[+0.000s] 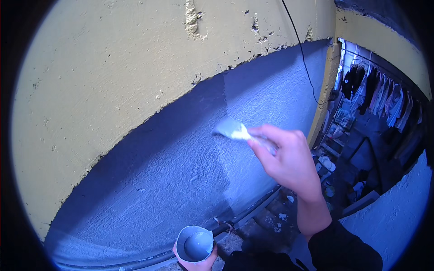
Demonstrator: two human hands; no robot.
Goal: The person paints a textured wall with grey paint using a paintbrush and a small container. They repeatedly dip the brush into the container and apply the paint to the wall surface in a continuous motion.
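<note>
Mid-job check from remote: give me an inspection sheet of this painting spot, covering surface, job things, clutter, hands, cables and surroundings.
Surface: rough wall, grey-blue paint on its lower band, chipped yellow above; the painted stretch on the right looks lighter than the one on the left.
Job's things: paintbrush loaded with pale paint, its bristles at the wall; small cup holding grey paint.
Clutter: paint-spattered steps below the wall; assorted items on the ground at right, too small to tell.
Hands: right hand grips the brush handle; left hand holds the cup from below.
Cables: one thin black cable hanging down the wall.
Surroundings: clothes hung on a line at right.
</note>
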